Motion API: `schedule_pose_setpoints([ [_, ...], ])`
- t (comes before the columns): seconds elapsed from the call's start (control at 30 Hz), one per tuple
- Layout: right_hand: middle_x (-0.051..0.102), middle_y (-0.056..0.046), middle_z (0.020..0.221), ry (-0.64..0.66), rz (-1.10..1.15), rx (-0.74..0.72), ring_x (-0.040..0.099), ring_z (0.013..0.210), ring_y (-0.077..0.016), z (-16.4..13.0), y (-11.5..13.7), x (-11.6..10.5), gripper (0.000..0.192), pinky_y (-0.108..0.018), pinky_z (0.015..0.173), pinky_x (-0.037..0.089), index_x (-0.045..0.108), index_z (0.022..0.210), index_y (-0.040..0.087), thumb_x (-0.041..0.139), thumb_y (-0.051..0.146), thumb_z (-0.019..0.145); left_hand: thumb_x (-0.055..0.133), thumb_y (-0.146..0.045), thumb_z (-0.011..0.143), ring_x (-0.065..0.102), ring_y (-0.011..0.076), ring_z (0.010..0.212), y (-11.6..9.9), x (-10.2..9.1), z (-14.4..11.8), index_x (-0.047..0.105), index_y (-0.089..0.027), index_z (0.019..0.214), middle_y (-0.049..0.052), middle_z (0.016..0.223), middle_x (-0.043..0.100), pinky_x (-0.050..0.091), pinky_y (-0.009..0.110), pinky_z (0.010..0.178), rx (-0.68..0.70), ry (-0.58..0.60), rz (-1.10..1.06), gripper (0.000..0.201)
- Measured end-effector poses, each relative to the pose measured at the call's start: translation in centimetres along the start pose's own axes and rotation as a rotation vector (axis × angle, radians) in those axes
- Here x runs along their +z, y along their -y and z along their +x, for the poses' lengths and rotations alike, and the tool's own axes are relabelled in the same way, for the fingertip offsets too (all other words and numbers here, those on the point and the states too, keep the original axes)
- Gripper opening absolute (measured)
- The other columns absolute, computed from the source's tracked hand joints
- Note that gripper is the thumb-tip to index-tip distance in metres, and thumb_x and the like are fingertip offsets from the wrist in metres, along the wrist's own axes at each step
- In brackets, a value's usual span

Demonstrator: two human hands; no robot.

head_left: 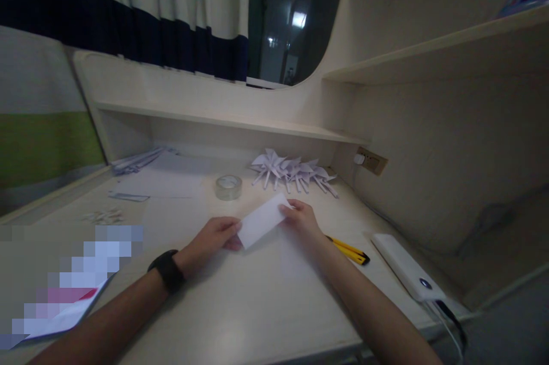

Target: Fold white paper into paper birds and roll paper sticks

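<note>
both hands are on the folded white paper (262, 220), which sits just off the tabletop (257, 296), a little nearer the person than the roll of clear tape (229, 187). the left hand (217, 234) pinches its near corner, fingers curled closed on the edge; the right hand (300, 217) grips the far end, fingertips closed over it. this looks like a mid-fold step, the strip already doubled and being squared up. the next move, by my reading, calls for lining the edges flush and pressing a sharp crease. behind and right of the tape lies a heap of folded paper cranes (294, 170); right of the paper, a yellow utility knife (348, 250) and a white power bank (407, 268).
</note>
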State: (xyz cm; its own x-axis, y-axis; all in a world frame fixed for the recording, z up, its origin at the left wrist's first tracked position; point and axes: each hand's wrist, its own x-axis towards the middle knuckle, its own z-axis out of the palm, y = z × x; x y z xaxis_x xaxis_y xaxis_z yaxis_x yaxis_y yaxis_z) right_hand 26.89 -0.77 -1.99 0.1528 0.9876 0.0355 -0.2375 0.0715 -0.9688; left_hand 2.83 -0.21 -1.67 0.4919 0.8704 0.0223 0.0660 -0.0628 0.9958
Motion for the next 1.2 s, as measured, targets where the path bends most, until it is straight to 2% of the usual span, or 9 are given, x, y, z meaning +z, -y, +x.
schedule_pose_setpoints([
  [0.13, 0.07, -0.004, 0.072, -0.005, -0.059, 0.017, 0.066, 0.062, -0.0167, 0.0, 0.2, -0.1, 0.033, -0.025, 0.055, 0.055, 0.069, 0.077, 0.014, 0.083, 0.034, 0.054, 0.067, -0.052, 0.072, 0.063, 0.0184, 0.066, -0.3, 0.1, -0.2, 0.069, -0.012, 0.08, 0.008, 0.075, 0.068, 0.052, 0.029, 0.063, -0.022, -0.02, -0.018, 0.041],
  [0.27, 0.069, -0.004, 0.07, 0.01, -0.084, 0.026, 0.065, 0.06, -0.0156, -0.2, 0.7, -0.2, 0.03, -0.024, 0.053, 0.055, 0.068, 0.074, 0.014, 0.083, 0.032, 0.055, 0.068, -0.047, 0.071, 0.062, 0.0181, 0.064, -1.5, 0.3, -0.6, 0.07, -0.013, 0.078, 0.007, 0.073, 0.069, 0.05, 0.028, 0.061, 0.024, -0.14, 0.001, 0.035],
  [0.4, 0.069, -0.003, 0.072, 0.147, -0.098, 0.072, 0.066, 0.061, -0.0158, -0.5, 1.1, -0.4, 0.031, -0.024, 0.053, 0.057, 0.066, 0.075, 0.014, 0.083, 0.026, 0.053, 0.067, -0.044, 0.07, 0.062, 0.0189, 0.066, -2.0, 0.1, -0.7, 0.071, -0.014, 0.078, 0.007, 0.077, 0.07, 0.048, 0.028, 0.059, 0.061, -0.272, 0.007, 0.032],
  [0.5, 0.069, -0.004, 0.076, 0.246, -0.096, 0.115, 0.067, 0.063, -0.0175, -0.9, 1.2, -0.3, 0.036, -0.027, 0.054, 0.058, 0.064, 0.081, 0.014, 0.083, 0.022, 0.052, 0.067, -0.045, 0.07, 0.061, 0.0186, 0.066, -2.1, -0.1, -0.7, 0.069, -0.014, 0.079, 0.007, 0.078, 0.07, 0.047, 0.028, 0.059, 0.074, -0.279, -0.011, 0.033],
  [0.6, 0.07, -0.005, 0.077, 0.261, -0.09, 0.118, 0.068, 0.063, -0.0188, -1.1, 0.8, -0.1, 0.04, -0.027, 0.054, 0.057, 0.063, 0.088, 0.014, 0.082, 0.023, 0.054, 0.067, -0.047, 0.07, 0.058, 0.0171, 0.062, -2.4, -0.1, -0.8, 0.068, -0.014, 0.077, 0.006, 0.072, 0.067, 0.044, 0.026, 0.054, 0.069, -0.282, 0.023, 0.034],
  [0.83, 0.071, -0.007, 0.08, 0.31, -0.054, 0.092, 0.065, 0.069, -0.0166, -0.6, -0.4, -0.2, 0.036, -0.028, 0.064, 0.052, 0.07, 0.095, 0.013, 0.078, 0.033, 0.066, 0.07, -0.05, 0.067, 0.046, 0.0117, 0.05, -2.3, -0.6, -0.7, 0.06, -0.014, 0.06, -0.002, 0.052, 0.052, 0.034, 0.022, 0.046, 0.078, -0.214, 0.108, 0.038],
  [0.9, 0.071, -0.007, 0.079, 0.323, -0.058, 0.086, 0.065, 0.071, -0.0172, -0.4, -0.6, -0.4, 0.035, -0.028, 0.066, 0.05, 0.072, 0.095, 0.013, 0.078, 0.031, 0.065, 0.07, -0.049, 0.068, 0.048, 0.0119, 0.052, -2.3, -0.9, -0.7, 0.065, -0.012, 0.067, -0.001, 0.056, 0.056, 0.036, 0.022, 0.047, 0.061, -0.172, 0.082, 0.037],
  [1.03, 0.073, -0.007, 0.083, 0.348, -0.043, 0.099, 0.065, 0.072, -0.0169, -0.2, -0.8, -0.5, 0.038, -0.03, 0.071, 0.048, 0.072, 0.1, 0.014, 0.079, 0.025, 0.064, 0.073, -0.044, 0.069, 0.058, 0.0164, 0.067, -2.2, -1.6, -0.6, 0.069, -0.011, 0.098, 0.007, 0.081, 0.069, 0.045, 0.027, 0.059, -0.007, -0.006, -0.042, 0.044],
  [1.2, 0.073, -0.006, 0.079, 0.337, -0.032, 0.125, 0.065, 0.069, -0.0165, -0.4, -0.6, -0.4, 0.04, -0.03, 0.07, 0.047, 0.073, 0.099, 0.016, 0.08, 0.022, 0.061, 0.073, -0.038, 0.073, 0.062, 0.02, 0.081, -1.4, -2.5, -0.4, 0.067, -0.013, 0.111, 0.011, 0.098, 0.07, 0.048, 0.032, 0.07, -0.004, 0.126, -0.107, 0.046],
])
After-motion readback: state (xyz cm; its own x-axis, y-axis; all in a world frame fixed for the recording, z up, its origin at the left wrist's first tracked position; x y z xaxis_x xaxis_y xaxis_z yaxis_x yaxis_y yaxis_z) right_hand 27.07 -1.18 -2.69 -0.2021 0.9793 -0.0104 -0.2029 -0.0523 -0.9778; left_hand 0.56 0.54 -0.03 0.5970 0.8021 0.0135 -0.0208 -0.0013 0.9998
